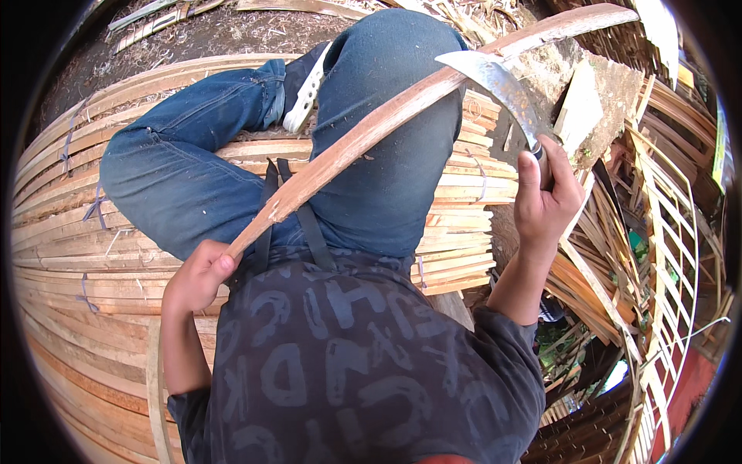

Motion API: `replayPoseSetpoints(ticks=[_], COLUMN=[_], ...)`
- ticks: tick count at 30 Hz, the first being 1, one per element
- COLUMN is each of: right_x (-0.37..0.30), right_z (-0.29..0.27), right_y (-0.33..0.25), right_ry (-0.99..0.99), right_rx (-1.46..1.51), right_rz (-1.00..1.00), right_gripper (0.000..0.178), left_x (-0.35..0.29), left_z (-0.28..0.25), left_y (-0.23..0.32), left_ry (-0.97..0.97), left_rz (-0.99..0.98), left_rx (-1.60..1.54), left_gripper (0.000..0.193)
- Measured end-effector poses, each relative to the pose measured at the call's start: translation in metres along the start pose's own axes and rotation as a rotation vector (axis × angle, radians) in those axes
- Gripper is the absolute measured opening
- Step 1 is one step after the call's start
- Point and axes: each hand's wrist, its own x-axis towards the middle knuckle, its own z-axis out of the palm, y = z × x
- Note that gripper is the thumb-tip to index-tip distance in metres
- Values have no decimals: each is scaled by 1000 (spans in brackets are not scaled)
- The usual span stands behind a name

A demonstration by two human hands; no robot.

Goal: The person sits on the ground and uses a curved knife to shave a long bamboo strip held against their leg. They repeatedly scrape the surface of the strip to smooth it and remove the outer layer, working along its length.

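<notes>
A long, roughly hewn wooden stick (367, 133) runs slantwise from my lap over my raised knee to the upper right. My left hand (199, 277) is closed round its near end, beside my waist. Closed on the handle of a sickle (506, 89), my right hand (547, 189) is to the right of my knee. The curved blade, rust-spotted, points up and left, with its tip against or just above the stick; I cannot tell which. Most of the handle is hidden by my fingers.
I sit on bundles of wooden slats (69, 255) tied with thin cord. A wooden block (610, 85) stands beyond the sickle. To the right are a slatted lattice frame (671, 255) and heaps of split wood (595, 271). Shavings (193, 50) litter the ground at the top.
</notes>
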Motion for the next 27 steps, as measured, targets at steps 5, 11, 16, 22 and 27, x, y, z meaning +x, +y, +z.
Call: replayPoseSetpoints(ticks=[5, 11, 16, 22, 27], right_x=[4, 12, 20, 23, 26], right_z=[4, 3, -3, -7, -11], right_y=[-16, -3, 0, 0, 5], right_ry=[-133, -56, -8, 15, 40], right_rx=[86, -3, -25, -129, -141], right_rz=[33, -110, -196, -167, -128], right_gripper=[26, 26, 28, 29, 26], left_x=[-3, -7, -6, -4, 1], left_z=[-3, 2, 3, 11, 4], left_y=[10, 11, 4, 13, 14], left_ry=[-12, 2, -43, -7, -93], left_rz=[-17, -49, -43, -62, -22], left_rx=[-14, -36, -76, -53, -98], left_gripper=[71, 72, 73, 75, 74])
